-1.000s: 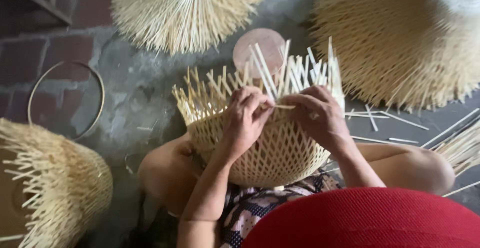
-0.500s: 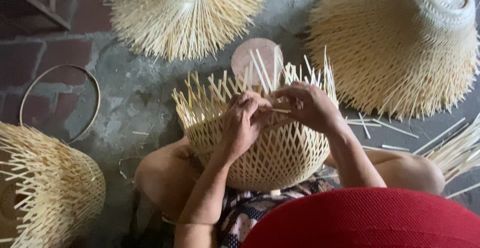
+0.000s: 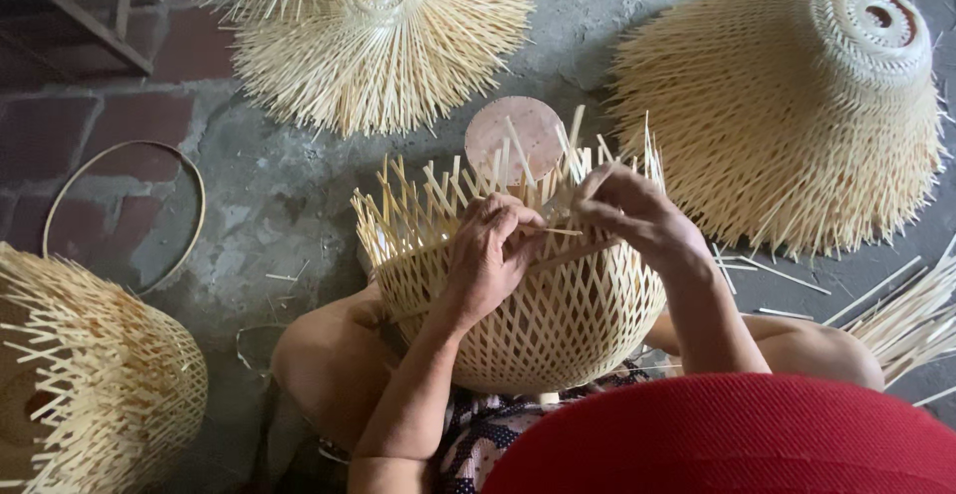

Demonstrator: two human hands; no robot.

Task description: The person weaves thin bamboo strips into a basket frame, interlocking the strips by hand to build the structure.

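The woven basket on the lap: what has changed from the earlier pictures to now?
Little changed. The right hand shifted slightly along the rim of the woven basket. The left hand stays on the rim, both pinching a thin strip. The basket stays on the lap.

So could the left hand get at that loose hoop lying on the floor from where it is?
Probably not without leaning. The left hand rests on the half-woven basket in the lap, and the hoop lies well off to the left, past the knee; nothing blocks the way.
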